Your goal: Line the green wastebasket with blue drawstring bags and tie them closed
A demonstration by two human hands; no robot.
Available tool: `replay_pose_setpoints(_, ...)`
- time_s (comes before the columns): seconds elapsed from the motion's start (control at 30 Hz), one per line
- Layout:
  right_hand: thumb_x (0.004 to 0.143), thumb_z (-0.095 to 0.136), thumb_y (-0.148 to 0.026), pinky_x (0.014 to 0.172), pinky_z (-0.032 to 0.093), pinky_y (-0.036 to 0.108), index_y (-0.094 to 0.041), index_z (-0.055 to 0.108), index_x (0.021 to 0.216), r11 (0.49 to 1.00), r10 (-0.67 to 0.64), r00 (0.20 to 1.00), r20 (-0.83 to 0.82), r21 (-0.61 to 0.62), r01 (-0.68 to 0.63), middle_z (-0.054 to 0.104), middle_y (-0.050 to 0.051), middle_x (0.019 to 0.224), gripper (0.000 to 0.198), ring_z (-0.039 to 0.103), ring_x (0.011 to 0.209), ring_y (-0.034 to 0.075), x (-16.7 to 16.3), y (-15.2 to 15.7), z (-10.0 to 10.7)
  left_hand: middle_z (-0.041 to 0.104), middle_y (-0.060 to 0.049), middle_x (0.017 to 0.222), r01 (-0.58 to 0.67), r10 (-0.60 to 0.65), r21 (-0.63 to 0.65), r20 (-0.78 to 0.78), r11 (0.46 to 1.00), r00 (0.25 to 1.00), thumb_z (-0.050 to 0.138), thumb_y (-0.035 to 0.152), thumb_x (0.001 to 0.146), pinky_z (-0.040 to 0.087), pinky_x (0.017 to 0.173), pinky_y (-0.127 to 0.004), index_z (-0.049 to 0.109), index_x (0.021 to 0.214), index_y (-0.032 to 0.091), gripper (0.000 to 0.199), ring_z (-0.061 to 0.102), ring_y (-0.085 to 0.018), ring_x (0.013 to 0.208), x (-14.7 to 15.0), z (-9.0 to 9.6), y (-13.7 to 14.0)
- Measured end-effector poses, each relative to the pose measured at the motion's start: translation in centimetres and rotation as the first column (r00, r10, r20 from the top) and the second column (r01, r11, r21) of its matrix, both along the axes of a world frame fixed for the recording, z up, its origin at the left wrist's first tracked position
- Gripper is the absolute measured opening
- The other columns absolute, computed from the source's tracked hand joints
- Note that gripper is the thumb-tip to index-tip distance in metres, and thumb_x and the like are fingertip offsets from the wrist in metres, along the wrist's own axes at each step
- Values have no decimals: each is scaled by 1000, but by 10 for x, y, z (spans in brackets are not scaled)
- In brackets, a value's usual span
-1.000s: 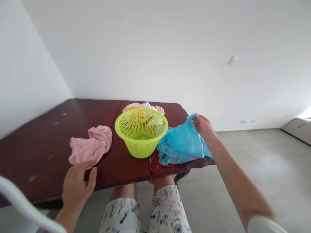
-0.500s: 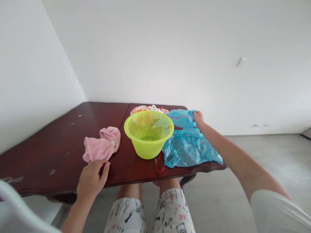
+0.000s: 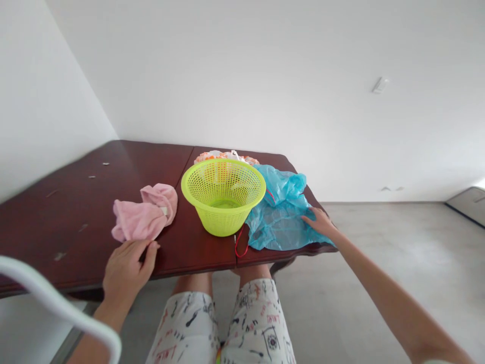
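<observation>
So our left hand (image 3: 127, 268) sits relaxed and empty by the pink cloth (image 3: 138, 220) near the front edge of the counter (image 3: 81, 194), our right hand (image 3: 321, 221) lies ungripped on the blue bag (image 3: 278, 230) at the right front corner, where one careless tug could probably slide it off
</observation>
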State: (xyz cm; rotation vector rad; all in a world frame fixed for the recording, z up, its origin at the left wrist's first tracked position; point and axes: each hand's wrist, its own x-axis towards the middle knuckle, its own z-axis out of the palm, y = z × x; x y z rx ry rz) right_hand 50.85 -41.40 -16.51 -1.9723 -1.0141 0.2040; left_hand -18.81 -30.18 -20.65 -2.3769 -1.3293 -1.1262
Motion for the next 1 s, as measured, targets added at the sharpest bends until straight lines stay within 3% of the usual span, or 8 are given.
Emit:
replay_pose_setpoints(0.13,86,84,-64,145,12,78,-25,77,149,995,57,982,183,-89,-42,59,22,179,75,45,173,50,-34,-51,-32,85,-9,98,205,-197,-43,133,978,971,59,22,115,55,95,-45,77,99,22,25,78,-29,94,20,7,-29)
replay_pose_setpoints(0.2,98,69,-68,144,20,79,-29,74,156,983,151,954,258,-142,-117,57,17,182,70,46,174,46,-56,-82,-54,85,-7,100,356,-336,-107,168,928,927,59,18,115,56,95,-43,77,101,23,23,78,-26,96,44,10,-52)
replay_pose_setpoints(0.33,105,65,-69,135,39,81,-32,86,130,989,124,953,276,46,-142,79,13,157,49,66,156,44,-92,-135,-94,85,-8,121,549,-515,-282,190,787,836,61,22,116,60,104,-42,76,115,24,14,79,-26,115,110,10,-91)
replay_pose_setpoints(0.47,106,68,-74,110,59,62,-22,83,113,899,-264,958,110,387,204,86,16,115,54,79,114,40,-126,-164,-104,78,-11,152,581,-535,-322,227,747,814,64,25,117,60,120,-49,74,129,27,15,74,-28,139,166,4,-105)
replay_pose_setpoints(0.57,109,67,-68,100,57,48,-18,80,119,818,-323,946,-15,498,287,84,16,118,52,76,109,35,-161,-173,-100,58,-15,181,566,-524,-361,217,741,824,74,33,114,52,134,-58,63,162,30,49,60,-34,163,194,2,-110)
replay_pose_setpoints(0.67,110,66,-54,102,54,44,-20,78,111,866,-122,992,-37,483,124,83,14,124,36,76,114,34,-187,-180,-100,36,-13,196,516,-524,-435,112,738,844,85,41,108,46,138,-66,43,185,36,88,46,-41,175,219,2,-114)
replay_pose_setpoints(0.83,110,61,-44,106,54,48,-22,75,113,950,38,999,-18,312,-30,79,14,129,26,73,121,36,-199,-198,-104,77,-6,164,426,-401,-448,155,786,903,73,30,116,48,132,-64,84,145,34,31,64,-36,160,254,0,-117)
replay_pose_setpoints(1.0,114,57,-40,124,47,62,-22,71,147,946,-59,966,252,323,-26,69,21,154,39,64,146,41,-217,-194,-78,88,-7,141,447,-349,-439,289,779,892,69,28,118,53,122,-56,88,130,30,23,77,-31,139,265,-3,-121)
